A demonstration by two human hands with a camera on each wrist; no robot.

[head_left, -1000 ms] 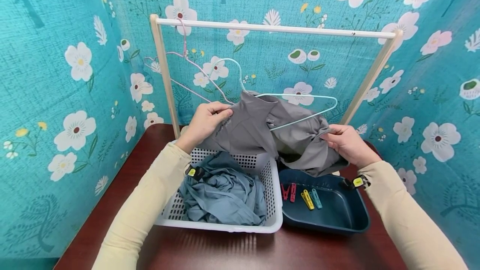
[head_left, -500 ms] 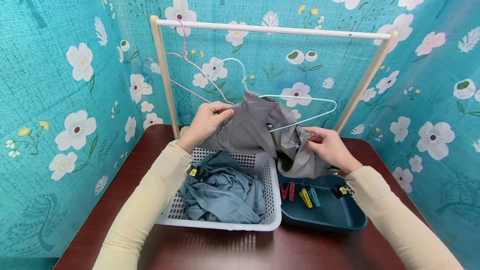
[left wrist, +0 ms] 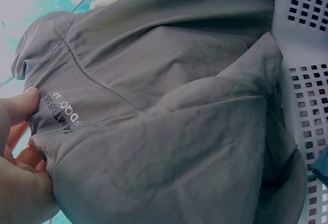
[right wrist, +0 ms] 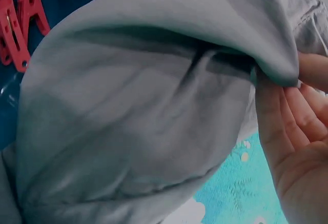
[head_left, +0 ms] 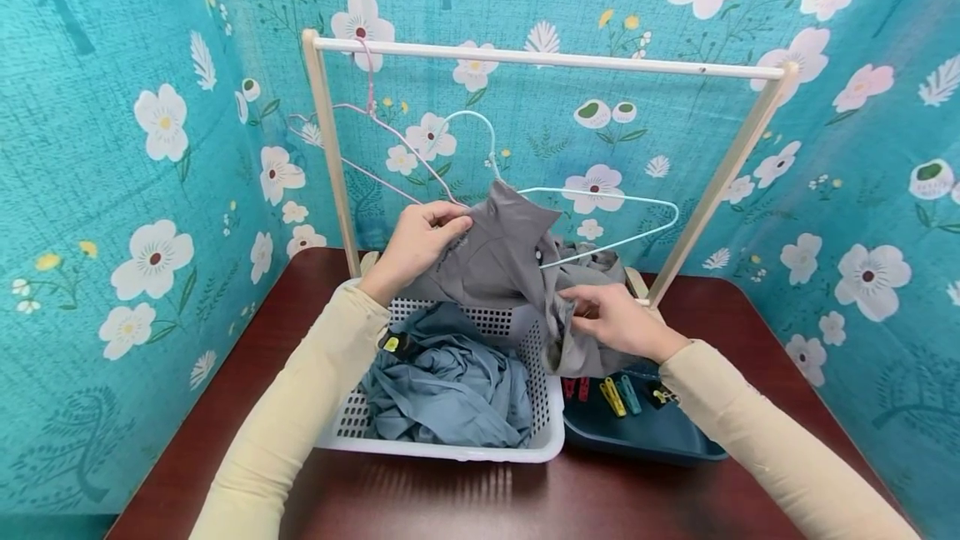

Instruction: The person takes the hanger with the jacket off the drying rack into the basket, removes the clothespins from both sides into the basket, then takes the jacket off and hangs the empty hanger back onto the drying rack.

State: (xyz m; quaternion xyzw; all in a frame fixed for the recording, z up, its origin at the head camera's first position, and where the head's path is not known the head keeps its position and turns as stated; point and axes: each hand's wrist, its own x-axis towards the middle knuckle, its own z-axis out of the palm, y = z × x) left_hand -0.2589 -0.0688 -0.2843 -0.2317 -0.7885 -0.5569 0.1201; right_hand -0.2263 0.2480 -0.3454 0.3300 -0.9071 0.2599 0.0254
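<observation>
A grey collared shirt (head_left: pixel 491 252) is spread between my hands, over the basket's back edge and the basin. My left hand (head_left: pixel 420 242) pinches its shoulder, beside white printed lettering that shows in the left wrist view. A pale blue wire hanger (head_left: pixel 615 195) has its left part hidden inside the shirt. Its hook rises above the collar, and its right arm sticks out bare. Below that bare arm, my right hand (head_left: pixel 618 319) holds the shirt's edge between thumb and fingers. In the right wrist view, the grey cloth (right wrist: pixel 138 126) hangs in a wide fold from the fingertips.
Behind stands a wooden rack with a white bar (head_left: pixel 540 61); a pink hanger (head_left: pixel 408 144) hangs at its left. A white basket (head_left: pixel 551 444) holds blue-grey cloth (head_left: pixel 450 394). Right of it, a dark blue basin (head_left: pixel 637 440) contains yellow (head_left: pixel 612 397), teal and red clothespins (right wrist: pixel 31 8).
My right hand has moved left and down with the shirt's edge, bunching that side towards the middle. More of the hanger's right arm stands clear, and the collar has flipped up. The left hand stays put.
</observation>
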